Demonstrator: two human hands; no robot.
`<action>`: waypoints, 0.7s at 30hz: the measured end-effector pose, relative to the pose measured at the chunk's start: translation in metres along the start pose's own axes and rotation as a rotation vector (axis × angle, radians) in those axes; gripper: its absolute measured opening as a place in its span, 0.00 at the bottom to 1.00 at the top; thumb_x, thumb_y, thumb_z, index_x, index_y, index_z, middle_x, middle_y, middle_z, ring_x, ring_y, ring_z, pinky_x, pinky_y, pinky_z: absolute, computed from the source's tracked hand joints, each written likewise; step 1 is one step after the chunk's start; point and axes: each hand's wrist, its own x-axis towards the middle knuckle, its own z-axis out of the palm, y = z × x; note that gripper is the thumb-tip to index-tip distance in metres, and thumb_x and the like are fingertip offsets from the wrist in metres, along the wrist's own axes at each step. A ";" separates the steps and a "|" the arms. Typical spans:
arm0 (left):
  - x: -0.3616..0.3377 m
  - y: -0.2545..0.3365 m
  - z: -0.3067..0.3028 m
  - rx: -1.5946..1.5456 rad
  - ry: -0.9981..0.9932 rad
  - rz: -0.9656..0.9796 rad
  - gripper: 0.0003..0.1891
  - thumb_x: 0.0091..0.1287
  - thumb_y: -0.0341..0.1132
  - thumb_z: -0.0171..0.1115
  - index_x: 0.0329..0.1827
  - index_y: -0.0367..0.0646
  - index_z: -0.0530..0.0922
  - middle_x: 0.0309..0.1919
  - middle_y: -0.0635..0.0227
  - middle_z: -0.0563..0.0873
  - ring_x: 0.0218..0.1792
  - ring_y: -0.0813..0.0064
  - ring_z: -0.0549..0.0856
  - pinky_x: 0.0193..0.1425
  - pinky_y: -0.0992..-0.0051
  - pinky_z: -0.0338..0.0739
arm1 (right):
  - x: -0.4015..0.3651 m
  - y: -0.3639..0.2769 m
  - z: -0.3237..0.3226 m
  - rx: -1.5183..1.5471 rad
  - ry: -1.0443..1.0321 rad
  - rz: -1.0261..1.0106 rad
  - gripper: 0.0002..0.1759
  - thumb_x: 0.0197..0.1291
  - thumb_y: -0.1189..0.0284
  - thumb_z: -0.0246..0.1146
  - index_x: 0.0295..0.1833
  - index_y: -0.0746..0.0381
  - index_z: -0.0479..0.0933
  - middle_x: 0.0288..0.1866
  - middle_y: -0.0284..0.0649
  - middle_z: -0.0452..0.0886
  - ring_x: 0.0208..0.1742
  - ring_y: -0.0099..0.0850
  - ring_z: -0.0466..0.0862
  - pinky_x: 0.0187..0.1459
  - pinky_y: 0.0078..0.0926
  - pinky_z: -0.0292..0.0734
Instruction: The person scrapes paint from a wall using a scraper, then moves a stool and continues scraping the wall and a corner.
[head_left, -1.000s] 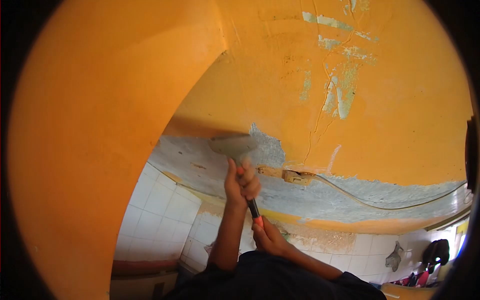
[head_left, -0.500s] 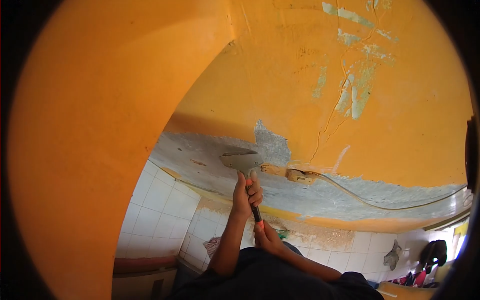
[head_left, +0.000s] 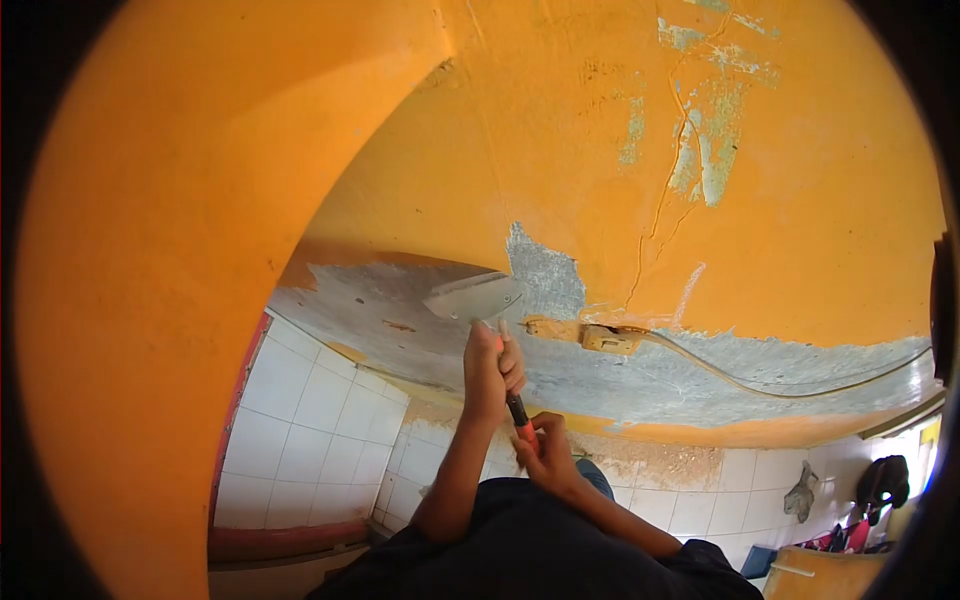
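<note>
A wide-bladed scraper (head_left: 472, 298) with a black and red handle lies against the wall, its blade over grey plaster just below the ragged edge of the orange paint. My left hand (head_left: 486, 372) is wrapped round the upper handle, close under the blade. Lower down, my right hand (head_left: 545, 455) closes on the red end of the same handle. To the right of the blade, a bare grey patch (head_left: 547, 270) reaches up into the orange paint (head_left: 420, 170). Part of the handle is hidden by my fingers.
A small orange-stained electrical box (head_left: 610, 340) sits on the wall right of the scraper, and a cable (head_left: 730, 382) runs from it to the right. An orange wall edge (head_left: 150, 300) stands close on the left. White tiles (head_left: 300, 400) lie below; dark items (head_left: 882, 485) hang far right.
The scraper blade has tilted, so its edge now slants up to the right, and it sits slightly higher on the wall. My right hand has shifted its hold at the handle's end. The view has turned slightly.
</note>
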 end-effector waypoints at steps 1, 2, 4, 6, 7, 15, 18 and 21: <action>-0.006 -0.005 0.004 0.185 0.091 0.070 0.21 0.76 0.60 0.40 0.41 0.51 0.67 0.22 0.78 0.65 0.16 0.86 0.63 0.19 0.83 0.59 | 0.000 -0.006 -0.010 0.059 -0.085 0.059 0.16 0.73 0.62 0.51 0.52 0.66 0.66 0.34 0.44 0.79 0.30 0.31 0.80 0.32 0.30 0.74; -0.008 -0.012 0.008 0.183 0.094 0.067 0.21 0.76 0.60 0.40 0.41 0.51 0.67 0.22 0.78 0.65 0.16 0.86 0.63 0.19 0.83 0.59 | -0.002 -0.009 -0.017 0.117 -0.171 0.118 0.16 0.75 0.63 0.49 0.53 0.67 0.65 0.36 0.42 0.78 0.30 0.27 0.78 0.32 0.27 0.73; -0.016 -0.025 0.014 0.394 -0.015 0.280 0.18 0.78 0.54 0.40 0.50 0.49 0.66 0.30 0.74 0.68 0.22 0.84 0.69 0.25 0.81 0.65 | -0.010 0.014 -0.017 0.285 -0.140 0.137 0.16 0.75 0.63 0.48 0.54 0.66 0.65 0.34 0.39 0.76 0.29 0.24 0.76 0.32 0.24 0.72; -0.014 -0.031 0.014 0.365 -0.036 0.257 0.18 0.78 0.53 0.40 0.52 0.48 0.66 0.31 0.73 0.69 0.24 0.83 0.70 0.26 0.81 0.67 | -0.016 0.021 -0.017 0.488 -0.118 0.145 0.16 0.76 0.64 0.46 0.56 0.66 0.65 0.29 0.33 0.70 0.24 0.19 0.70 0.29 0.20 0.70; -0.011 -0.032 0.016 0.340 -0.065 0.239 0.18 0.78 0.52 0.40 0.54 0.48 0.66 0.33 0.73 0.69 0.25 0.83 0.71 0.27 0.80 0.69 | -0.015 0.019 -0.017 0.487 -0.122 0.152 0.16 0.76 0.64 0.46 0.56 0.66 0.65 0.29 0.33 0.70 0.24 0.19 0.70 0.29 0.20 0.70; -0.001 -0.036 0.017 0.171 -0.149 0.069 0.18 0.78 0.55 0.36 0.47 0.51 0.65 0.23 0.76 0.67 0.13 0.89 0.61 0.13 0.86 0.57 | -0.010 0.012 -0.017 0.323 -0.196 0.223 0.11 0.72 0.67 0.51 0.48 0.65 0.66 0.22 0.36 0.73 0.20 0.25 0.75 0.24 0.26 0.70; 0.001 -0.034 0.024 0.143 -0.130 0.065 0.19 0.78 0.56 0.34 0.44 0.52 0.65 0.19 0.78 0.65 0.11 0.90 0.58 0.11 0.86 0.53 | -0.009 0.021 -0.017 0.049 -0.065 0.171 0.12 0.71 0.66 0.53 0.45 0.66 0.67 0.21 0.44 0.74 0.19 0.33 0.77 0.24 0.32 0.69; -0.003 -0.032 0.027 0.135 -0.122 0.064 0.20 0.77 0.58 0.35 0.42 0.52 0.65 0.17 0.79 0.64 0.10 0.90 0.57 0.10 0.85 0.51 | -0.012 0.013 -0.016 0.035 -0.030 0.193 0.12 0.70 0.66 0.55 0.44 0.66 0.67 0.21 0.49 0.74 0.21 0.40 0.79 0.25 0.37 0.69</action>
